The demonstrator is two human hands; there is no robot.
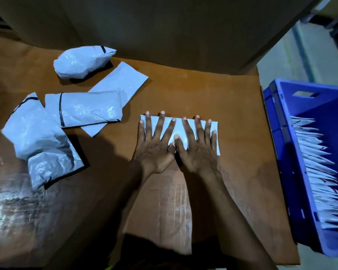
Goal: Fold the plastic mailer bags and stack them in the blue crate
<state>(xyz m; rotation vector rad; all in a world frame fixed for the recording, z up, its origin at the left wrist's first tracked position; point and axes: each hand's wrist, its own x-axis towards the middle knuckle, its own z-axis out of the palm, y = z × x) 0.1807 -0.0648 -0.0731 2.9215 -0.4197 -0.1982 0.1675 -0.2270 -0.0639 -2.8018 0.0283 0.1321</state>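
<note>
A folded grey mailer bag [179,127] lies flat on the cardboard surface [222,98] in the middle. My left hand [155,145] and my right hand [198,147] press down on it side by side, fingers spread and straight, thumbs touching. To the right stands the blue crate [285,145], tilted in view, with several folded mailers [318,172] standing in a row inside it. Several unfolded, crumpled grey mailers [82,110] lie at the left, one more of them [80,62] further back.
A tall cardboard wall [164,26] closes the far side of the surface. Shiny tape or plastic film [6,207] covers the near left of the cardboard. A grey floor [277,63] shows past the right edge, behind the crate.
</note>
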